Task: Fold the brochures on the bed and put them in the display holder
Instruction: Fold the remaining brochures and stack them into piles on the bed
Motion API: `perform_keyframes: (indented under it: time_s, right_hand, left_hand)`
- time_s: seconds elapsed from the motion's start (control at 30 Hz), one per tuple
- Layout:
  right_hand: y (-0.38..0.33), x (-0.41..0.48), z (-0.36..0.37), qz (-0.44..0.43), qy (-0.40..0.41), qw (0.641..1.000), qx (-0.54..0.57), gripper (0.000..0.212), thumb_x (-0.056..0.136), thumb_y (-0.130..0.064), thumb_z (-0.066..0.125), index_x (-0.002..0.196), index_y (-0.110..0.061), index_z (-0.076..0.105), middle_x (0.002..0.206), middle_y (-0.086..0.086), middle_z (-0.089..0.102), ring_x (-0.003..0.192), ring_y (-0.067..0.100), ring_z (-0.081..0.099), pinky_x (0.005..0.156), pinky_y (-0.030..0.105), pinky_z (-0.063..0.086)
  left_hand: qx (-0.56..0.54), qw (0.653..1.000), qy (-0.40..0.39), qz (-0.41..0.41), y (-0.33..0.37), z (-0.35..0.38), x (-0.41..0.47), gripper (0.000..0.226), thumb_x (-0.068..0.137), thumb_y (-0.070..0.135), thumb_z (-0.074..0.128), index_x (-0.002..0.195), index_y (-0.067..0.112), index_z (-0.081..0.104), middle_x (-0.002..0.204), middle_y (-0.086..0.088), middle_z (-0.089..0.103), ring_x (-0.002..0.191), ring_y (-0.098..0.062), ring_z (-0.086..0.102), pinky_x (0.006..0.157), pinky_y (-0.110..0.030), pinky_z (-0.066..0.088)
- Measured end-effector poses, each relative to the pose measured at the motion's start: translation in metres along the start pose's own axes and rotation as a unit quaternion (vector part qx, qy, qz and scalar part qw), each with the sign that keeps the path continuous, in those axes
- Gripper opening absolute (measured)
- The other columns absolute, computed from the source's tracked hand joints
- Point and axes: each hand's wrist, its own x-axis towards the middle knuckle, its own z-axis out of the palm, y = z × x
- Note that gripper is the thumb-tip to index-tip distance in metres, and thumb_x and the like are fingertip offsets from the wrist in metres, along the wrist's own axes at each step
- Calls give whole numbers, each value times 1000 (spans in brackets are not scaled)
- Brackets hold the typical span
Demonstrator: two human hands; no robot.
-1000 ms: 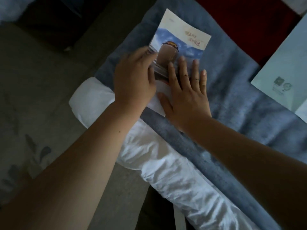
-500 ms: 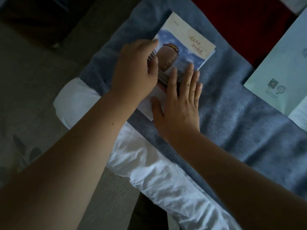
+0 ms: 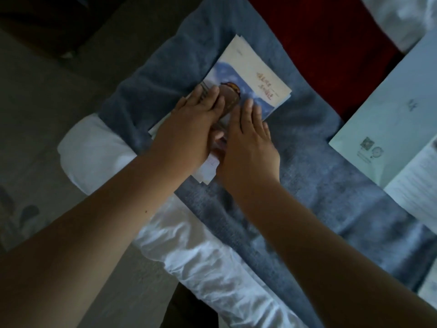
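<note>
Blue blanket (image 3: 319, 176) at the bed's corner is used as work surface. Folded brochure (image 3: 255, 74) is laid on it, pressed flat under left hand (image 3: 189, 124) and right hand (image 3: 248, 143); fingers straight, nothing gripped. Crease could be set crooked: soft bedding yields, so layers may be slid askew. Reddish cover script is not legible. Code mark on pale sheet (image 3: 390, 110) is too small to be read.

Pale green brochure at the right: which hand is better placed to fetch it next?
Probably the right hand: it lies nearer that brochure, while the left hand would have to cross over it.
</note>
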Motion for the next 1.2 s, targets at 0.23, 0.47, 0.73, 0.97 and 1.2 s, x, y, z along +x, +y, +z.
perform_keyframes:
  time_s: [0.23,0.47,0.73,0.97,1.2]
  right_hand:
    - [-10,30,-18,27,-67,997,1,83,103,-16,52,162,-8,-6,170,19,-5,158,33,2,122,45,29]
    - [1,29,-30,0,-41,999,34,79,100,-15,55,162,-13,6,163,14,21,148,29,32,88,41,51]
    - [103,-60,1,-98,106,986,84,68,96,-34,63,157,-17,39,170,11,18,158,26,13,127,43,-6]
    - [246,-185,25,91,211,969,95,79,87,-25,73,158,-16,37,167,14,26,156,31,17,128,45,-4]
    - [339,-293,53,307,224,904,194,65,106,-44,38,164,-29,11,172,-3,-1,157,15,-12,129,44,1]
  left_hand:
    - [131,987,-88,-30,21,-15,27,74,106,32,47,164,9,6,172,-12,7,158,-32,14,123,-43,24]
    - [159,985,-71,-3,16,4,32,69,99,29,16,164,8,5,169,-21,14,155,-40,21,122,-53,28]
    - [112,994,8,-1,102,-5,-24,96,83,21,76,162,7,24,164,-27,28,144,-48,39,97,-59,51]
    - [-16,979,80,185,254,62,-59,55,101,18,50,155,10,46,168,-22,22,147,-47,36,108,-63,43]
    - [-57,959,-21,277,383,110,-72,66,104,45,44,164,24,25,173,-10,4,159,-32,12,123,-55,30]
